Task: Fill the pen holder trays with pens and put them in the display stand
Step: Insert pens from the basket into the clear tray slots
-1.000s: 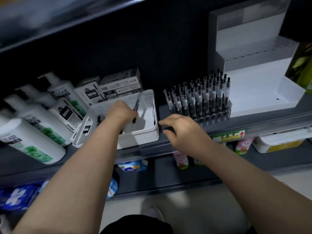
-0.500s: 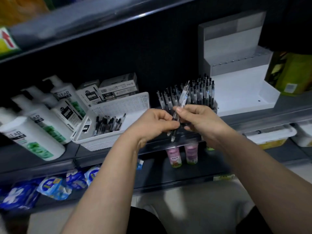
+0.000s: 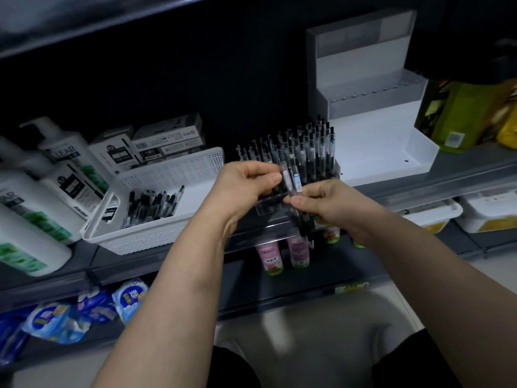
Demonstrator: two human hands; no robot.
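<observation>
Pens [image 3: 292, 179], a small bunch with clear plastic barrels, paper labels and dark rubbery lower sections, sit between both hands. The right grip [image 3: 333, 205] pinches them at mid-barrel under the thumb, and the left grip [image 3: 246, 189] pinches their upper ends with its fingertips. Filling looks to be the step in hand. Just behind the grips stands the pen holder tray [image 3: 270, 204], a dark glossy block of small sockets with upright pens [image 3: 305, 147] crowding its back rows, while the near sockets seem unfilled. The next move probably calls for separating one pen, turning its tip down and seating it in a near socket. Left of the left grip, a white perforated basket [image 3: 179, 175] holds loose pens [image 3: 152, 204]. Beyond the right grip, the stepped white display stand [image 3: 372, 147] waits on the shelf [image 3: 447, 175].
</observation>
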